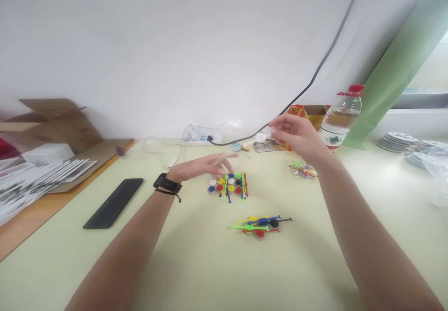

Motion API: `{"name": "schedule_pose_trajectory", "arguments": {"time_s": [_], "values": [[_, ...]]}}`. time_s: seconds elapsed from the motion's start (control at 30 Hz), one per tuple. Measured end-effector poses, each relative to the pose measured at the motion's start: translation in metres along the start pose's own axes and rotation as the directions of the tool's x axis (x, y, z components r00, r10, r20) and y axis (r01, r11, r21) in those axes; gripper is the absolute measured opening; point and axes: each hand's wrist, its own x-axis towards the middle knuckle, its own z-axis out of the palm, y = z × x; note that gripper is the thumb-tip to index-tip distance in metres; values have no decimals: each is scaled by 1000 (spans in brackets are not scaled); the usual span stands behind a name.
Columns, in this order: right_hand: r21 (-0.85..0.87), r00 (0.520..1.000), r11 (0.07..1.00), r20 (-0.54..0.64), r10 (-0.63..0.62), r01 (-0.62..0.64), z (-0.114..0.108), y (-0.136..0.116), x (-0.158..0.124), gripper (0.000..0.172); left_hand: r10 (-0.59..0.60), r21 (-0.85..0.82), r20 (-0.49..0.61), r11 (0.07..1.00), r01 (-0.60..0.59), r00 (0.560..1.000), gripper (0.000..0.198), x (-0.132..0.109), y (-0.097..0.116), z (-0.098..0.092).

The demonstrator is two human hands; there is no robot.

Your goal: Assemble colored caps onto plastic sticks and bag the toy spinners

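My right hand is raised toward the back of the table. Its thumb and fingers pinch a white arrow-shaped spinner, somewhat blurred. Over a cluster of round coloured discs, my left hand hovers with its fingers loosely stretched and apart; its fingertips are smeared, and whether they touch the discs I cannot tell. Slim coloured arrows lie upright in the view along that cluster. Nearer to me rests a second pile of arrow spinners in yellow, blue, green, red and black.
A packet of coloured arrows lies by my right wrist. Behind it stands a large bottle. A power strip and cable run along the wall. Left are a black flat case and stacked cards; right, stacked discs.
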Motion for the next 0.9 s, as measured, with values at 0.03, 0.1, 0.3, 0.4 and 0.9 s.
{"name": "schedule_pose_trajectory", "arguments": {"time_s": [0.03,0.1,0.3,0.4,0.9], "values": [[-4,999,1000,30,12,-12,5,2,1,28,10,-31,4,999,-10,1000,73,2,-2,1],[-23,993,999,116,30,-28,16,6,1,30,24,-81,8,996,-23,1000,75,6,-4,4],[-202,963,979,266,29,26,38,15,2,26,38,-200,42,979,-28,998,77,13,-7,11],[-318,968,947,247,36,46,33,18,3,26,-10,-183,57,983,20,998,76,11,-8,10],[-603,99,793,797,596,86,86,34,-16,34,-129,-72,-26,989,127,991,69,-7,-3,-7]]}}
